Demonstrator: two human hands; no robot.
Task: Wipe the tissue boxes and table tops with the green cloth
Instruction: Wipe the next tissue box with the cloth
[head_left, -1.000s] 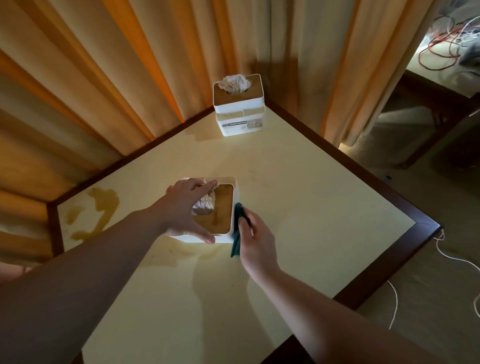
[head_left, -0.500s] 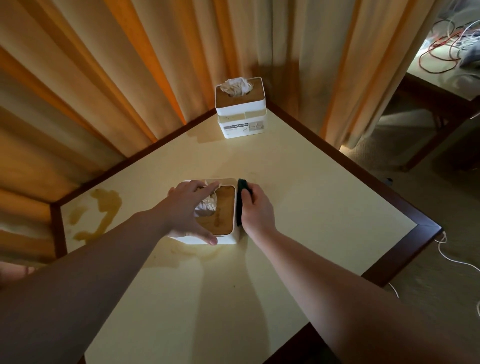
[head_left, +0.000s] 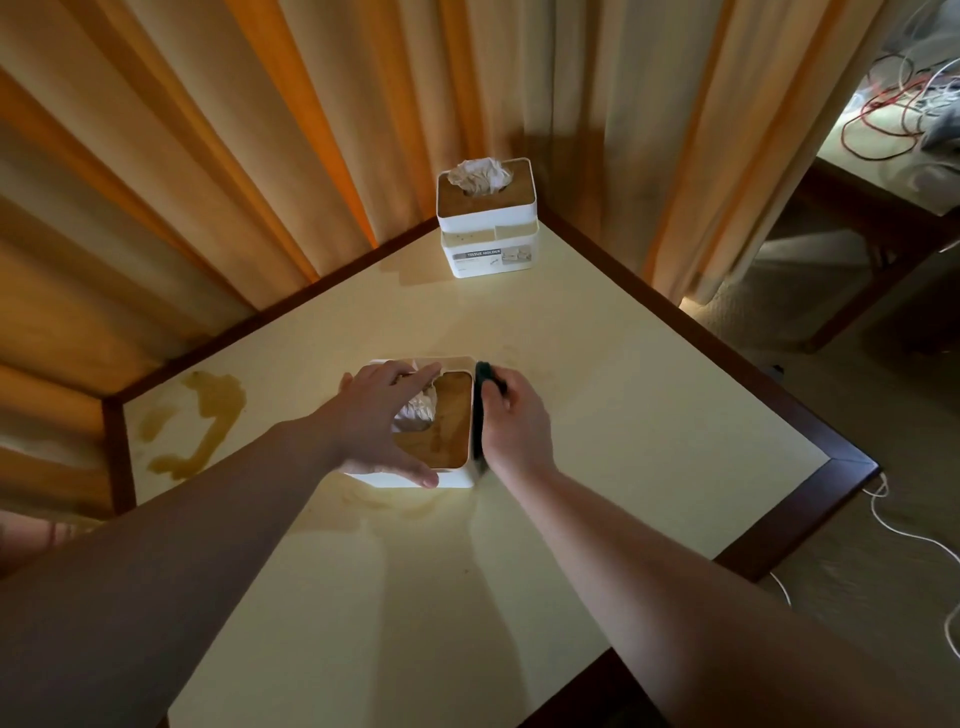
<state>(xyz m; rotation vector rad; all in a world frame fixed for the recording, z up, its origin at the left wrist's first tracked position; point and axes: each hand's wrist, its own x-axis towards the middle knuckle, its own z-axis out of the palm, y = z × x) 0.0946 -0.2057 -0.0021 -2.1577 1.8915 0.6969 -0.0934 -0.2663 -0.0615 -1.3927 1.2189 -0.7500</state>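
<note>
Our left hand (head_left: 382, 415) lies spread over the near tissue box (head_left: 447, 415) mid-table, steadying it; our right hand (head_left: 514, 423) presses the green cloth (head_left: 482, 395) against its right wall, which runs near-to-far.

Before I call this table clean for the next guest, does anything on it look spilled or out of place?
Yes. A brownish stain spreads in a curved smear near the table top's left corner, like a spill. Fainter marks lie in front of the near tissue box, which the left hand steadies while the right hand wipes its side with the green cloth.
</note>
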